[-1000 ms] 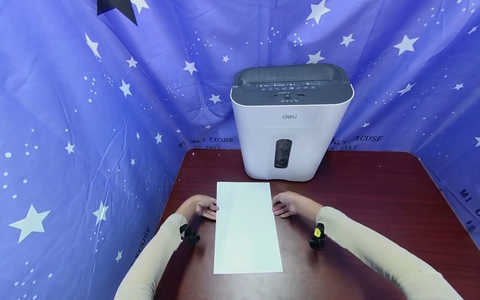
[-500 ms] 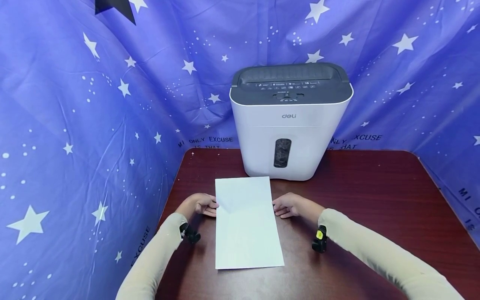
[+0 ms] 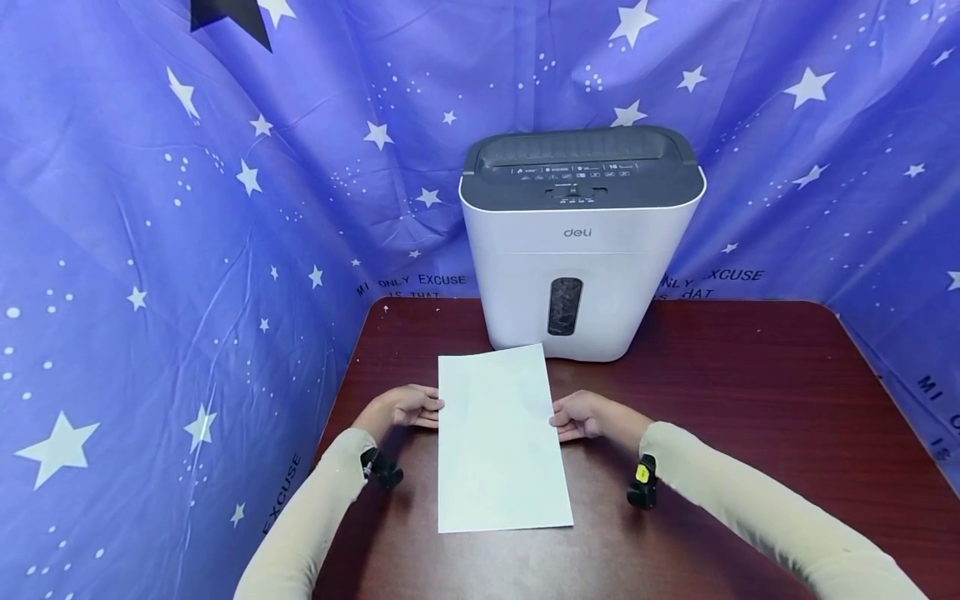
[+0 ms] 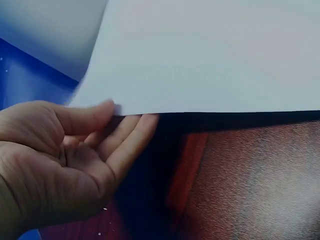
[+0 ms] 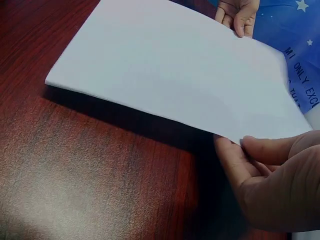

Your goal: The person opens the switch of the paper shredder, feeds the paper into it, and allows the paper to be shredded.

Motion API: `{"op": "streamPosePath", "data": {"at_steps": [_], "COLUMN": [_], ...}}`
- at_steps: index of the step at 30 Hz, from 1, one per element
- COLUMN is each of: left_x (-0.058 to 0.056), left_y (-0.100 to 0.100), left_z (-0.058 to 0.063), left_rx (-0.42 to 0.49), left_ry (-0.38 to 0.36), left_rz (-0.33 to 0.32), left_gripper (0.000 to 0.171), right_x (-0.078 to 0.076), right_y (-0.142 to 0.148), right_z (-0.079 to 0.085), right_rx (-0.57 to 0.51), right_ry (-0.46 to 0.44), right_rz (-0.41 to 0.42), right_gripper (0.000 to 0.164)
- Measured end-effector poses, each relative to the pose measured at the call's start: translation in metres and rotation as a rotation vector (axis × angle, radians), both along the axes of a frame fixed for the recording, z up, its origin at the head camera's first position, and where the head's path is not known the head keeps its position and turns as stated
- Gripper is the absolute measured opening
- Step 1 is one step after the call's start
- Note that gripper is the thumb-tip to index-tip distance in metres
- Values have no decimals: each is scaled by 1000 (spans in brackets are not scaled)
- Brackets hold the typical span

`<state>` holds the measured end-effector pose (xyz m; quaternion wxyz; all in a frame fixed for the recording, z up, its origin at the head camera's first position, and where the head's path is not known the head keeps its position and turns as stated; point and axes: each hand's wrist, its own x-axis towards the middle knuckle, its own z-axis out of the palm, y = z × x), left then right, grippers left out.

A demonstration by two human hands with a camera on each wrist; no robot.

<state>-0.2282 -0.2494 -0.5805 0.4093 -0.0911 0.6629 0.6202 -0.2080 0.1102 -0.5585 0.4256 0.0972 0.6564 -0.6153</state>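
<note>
A white sheet of paper [image 3: 498,450] is held raised off the table between my two hands, its far edge slightly bowed. My left hand [image 3: 408,407] pinches its left edge, thumb on top and fingers beneath, as the left wrist view shows at the paper [image 4: 200,60]. On the opposite edge my right hand [image 3: 588,415] pinches the sheet the same way; in the right wrist view its thumb [image 5: 267,150] lies on the upper face. Beyond the paper stands a white and grey paper shredder [image 3: 517,275], whose lower front the far corner overlaps in the head view.
The dark red wooden table [image 3: 750,400] extends to the right of the shredder. A blue curtain with white stars [image 3: 225,333] hangs at the left and behind. Black wrist cameras [image 3: 382,469] sit on both sleeves.
The paper has risen off the table and shifted slightly right and away from me, its far right corner higher. Both hands have closed on its edges.
</note>
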Motion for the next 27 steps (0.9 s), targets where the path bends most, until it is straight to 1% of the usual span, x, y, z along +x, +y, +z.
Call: {"op": "streamPosePath", "data": {"at_steps": [1, 2, 4, 5, 8, 9, 10, 13, 14, 16, 17, 18, 20, 22, 24, 27], "left_x": [8, 12, 17, 20, 25, 25, 26, 25, 25, 24, 24, 23, 21, 18, 15, 10], "left_y": [7, 8, 12, 14, 17, 19, 19, 21, 21, 22, 23, 23, 23, 23, 24, 26], "left_z": [14, 18, 23, 26, 28, 27, 25, 21, 21, 22, 24, 26, 31, 38, 45, 58], "left_rx": [-42, -38, -41, -40, -38, -43, -46, -59, -58, -53, -47, -41, -27, -32, -51, -75], "left_ry": [12, 18, 6, -4, -8, -7, 3, 50, 65, 91, 102, 107, 121, 153, 202, 284], "left_rz": [-7, -25, -60, -76, -143, -166, -189, -237, -245, -254, -256, -257, -261, -279, -293, -337], "left_gripper": [27, 23, 12, 12, 29, 36, 42, 55, 57, 58, 56, 56, 53, 53, 54, 52], "right_x": [0, 0, 0, -1, -4, -5, -8, -9, -9, -8, -4, -3, -1, -1, -2, -8], "right_y": [1, 2, 4, 5, 11, 14, 18, 25, 26, 27, 26, 26, 26, 27, 29, 35], "right_z": [0, 0, -2, -3, -8, -10, -16, -19, -19, -17, -11, -8, -3, 1, 8, 18], "right_rx": [2, 7, 26, 39, 27, 8, -50, -135, -144, -137, -91, -74, -54, -42, -45, -41], "right_ry": [8, 22, 45, 59, 86, 91, 97, 129, 140, 163, 173, 178, 188, 209, 248, 332], "right_rz": [-1, -2, -19, -23, -50, -58, -55, -53, -49, -36, -38, -31, -27, -31, -45, -60], "right_gripper": [41, 44, 47, 48, 47, 46, 44, 47, 50, 52, 53, 52, 46, 42, 40, 41]}}
